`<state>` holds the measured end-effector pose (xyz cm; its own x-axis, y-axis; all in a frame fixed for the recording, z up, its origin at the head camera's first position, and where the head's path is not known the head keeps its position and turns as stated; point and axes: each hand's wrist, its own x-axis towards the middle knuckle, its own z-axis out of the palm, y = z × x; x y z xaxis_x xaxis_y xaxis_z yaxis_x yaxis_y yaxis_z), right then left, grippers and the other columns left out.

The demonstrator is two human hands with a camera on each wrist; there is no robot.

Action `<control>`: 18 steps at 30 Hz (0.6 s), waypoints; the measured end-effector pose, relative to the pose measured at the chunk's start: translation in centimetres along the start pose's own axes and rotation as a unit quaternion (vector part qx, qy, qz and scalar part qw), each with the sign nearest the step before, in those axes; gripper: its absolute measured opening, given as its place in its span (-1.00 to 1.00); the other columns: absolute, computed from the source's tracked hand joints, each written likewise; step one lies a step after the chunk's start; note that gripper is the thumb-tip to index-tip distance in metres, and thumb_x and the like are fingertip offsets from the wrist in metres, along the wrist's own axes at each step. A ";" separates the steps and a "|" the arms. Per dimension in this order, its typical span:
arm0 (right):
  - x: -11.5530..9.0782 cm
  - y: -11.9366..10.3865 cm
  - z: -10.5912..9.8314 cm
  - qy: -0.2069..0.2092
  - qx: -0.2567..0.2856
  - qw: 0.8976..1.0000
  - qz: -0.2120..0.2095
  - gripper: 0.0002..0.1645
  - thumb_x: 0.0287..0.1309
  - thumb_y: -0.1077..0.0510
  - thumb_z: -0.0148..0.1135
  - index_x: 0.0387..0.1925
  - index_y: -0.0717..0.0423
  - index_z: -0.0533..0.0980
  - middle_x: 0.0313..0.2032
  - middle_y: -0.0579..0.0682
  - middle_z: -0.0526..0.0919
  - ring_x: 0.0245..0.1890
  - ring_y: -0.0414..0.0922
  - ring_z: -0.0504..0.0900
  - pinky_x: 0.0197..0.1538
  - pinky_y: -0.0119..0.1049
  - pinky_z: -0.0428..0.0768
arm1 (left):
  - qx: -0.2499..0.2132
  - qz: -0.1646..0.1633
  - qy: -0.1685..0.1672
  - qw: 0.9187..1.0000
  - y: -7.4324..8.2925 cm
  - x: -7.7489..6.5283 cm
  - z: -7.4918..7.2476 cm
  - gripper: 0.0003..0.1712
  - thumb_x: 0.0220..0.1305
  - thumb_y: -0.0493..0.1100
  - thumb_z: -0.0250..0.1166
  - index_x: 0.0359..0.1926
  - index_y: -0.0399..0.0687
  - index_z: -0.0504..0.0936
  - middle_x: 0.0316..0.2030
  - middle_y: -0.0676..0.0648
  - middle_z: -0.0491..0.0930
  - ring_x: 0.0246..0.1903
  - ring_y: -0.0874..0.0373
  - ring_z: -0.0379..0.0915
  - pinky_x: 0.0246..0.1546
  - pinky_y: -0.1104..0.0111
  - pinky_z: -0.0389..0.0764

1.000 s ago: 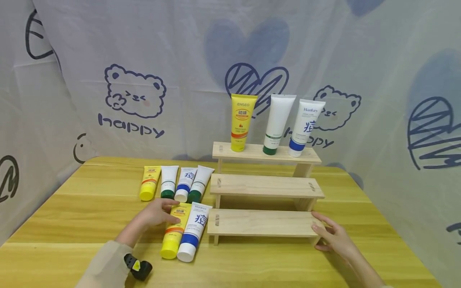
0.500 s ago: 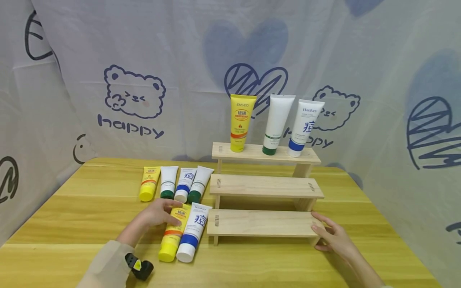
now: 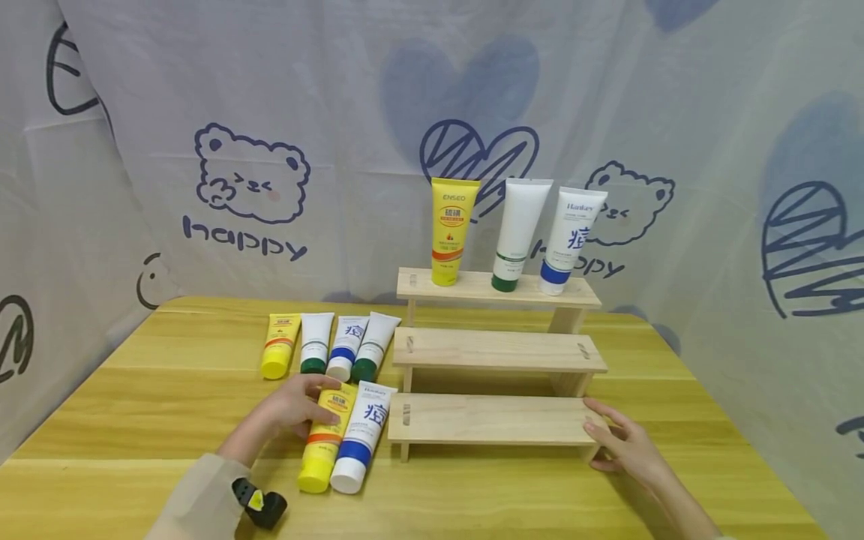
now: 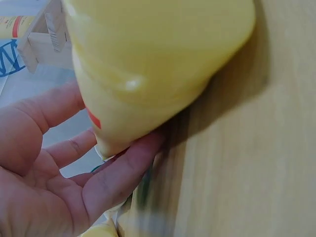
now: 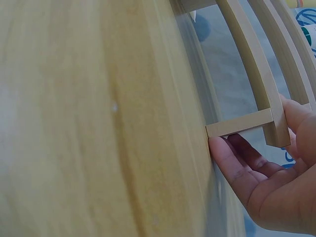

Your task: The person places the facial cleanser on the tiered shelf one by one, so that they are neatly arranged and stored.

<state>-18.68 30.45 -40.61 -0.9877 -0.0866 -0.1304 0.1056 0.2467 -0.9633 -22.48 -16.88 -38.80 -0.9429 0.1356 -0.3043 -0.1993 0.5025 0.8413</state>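
My left hand [image 3: 295, 407] grips a yellow squeeze tube [image 3: 321, 454] near its flat end, thumb on one side and fingers on the other. In the left wrist view that yellow tube [image 4: 163, 54] fills the top, its cap end toward the camera. Just right of it lies a white tube with a blue band [image 3: 359, 442]. At the right end of a three-step wooden display stand [image 3: 493, 420], my right hand [image 3: 624, 442] holds the lowest step. The right wrist view shows the right hand's fingers [image 5: 237, 170] against the stand's leg [image 5: 242, 123].
On the top step stand a yellow tube [image 3: 454, 229], a white tube with a green cap [image 3: 520, 229] and a white-and-blue tube [image 3: 570, 236]. Several smaller tubes lie in a row behind my left hand, including a small yellow tube [image 3: 280, 345]. A printed cloth [image 3: 364, 97] hangs behind the table.
The yellow tube's cap end has shifted slightly toward me and to the left under my left hand. My right hand has stayed on the stand.
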 end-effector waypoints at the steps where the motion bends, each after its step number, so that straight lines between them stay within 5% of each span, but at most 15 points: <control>1: 0.0 0.0 0.0 0.000 0.000 1.000 -0.001 -0.32 0.21 0.09 0.07 0.27 0.22 0.08 0.21 0.38 0.03 -0.18 -0.08 0.47 -0.27 -0.11 0.58 | -0.004 0.001 0.000 1.000 -0.1 0.0 0.0 -0.33 -0.11 -0.27 0.41 0.10 -0.18 0.41 -0.06 -0.25 0.35 -0.32 -0.01 0.40 -0.40 0.25 0.56; 9: 0.0 0.1 0.1 0.008 0.003 1.000 0.002 -0.33 0.20 0.08 0.07 0.27 0.20 0.10 0.13 0.41 0.17 -0.24 -0.08 0.50 -0.28 -0.12 0.58 | -0.042 0.027 -0.011 0.999 -0.7 0.2 -0.7 -0.33 -0.12 -0.32 0.41 0.09 -0.23 0.39 -0.07 -0.28 0.30 -0.29 -0.04 0.39 -0.41 0.21 0.56; 18: -0.1 0.0 0.1 0.002 0.000 1.000 0.012 -0.31 0.21 0.08 0.06 0.29 0.19 0.07 0.24 0.37 -0.03 -0.09 -0.06 0.42 -0.25 -0.11 0.57 | -0.051 0.075 -0.013 0.996 0.3 -0.1 -1.7 -0.36 -0.10 -0.29 0.39 0.08 -0.19 0.40 -0.05 -0.30 0.27 -0.25 -0.06 0.34 -0.38 0.24 0.54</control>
<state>-18.58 30.38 -40.58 -0.9853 -0.0778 -0.1519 0.1283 0.2492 -0.9599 -22.89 -18.19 -37.76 -0.9573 0.2253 -0.1811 -0.0833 0.3852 0.9191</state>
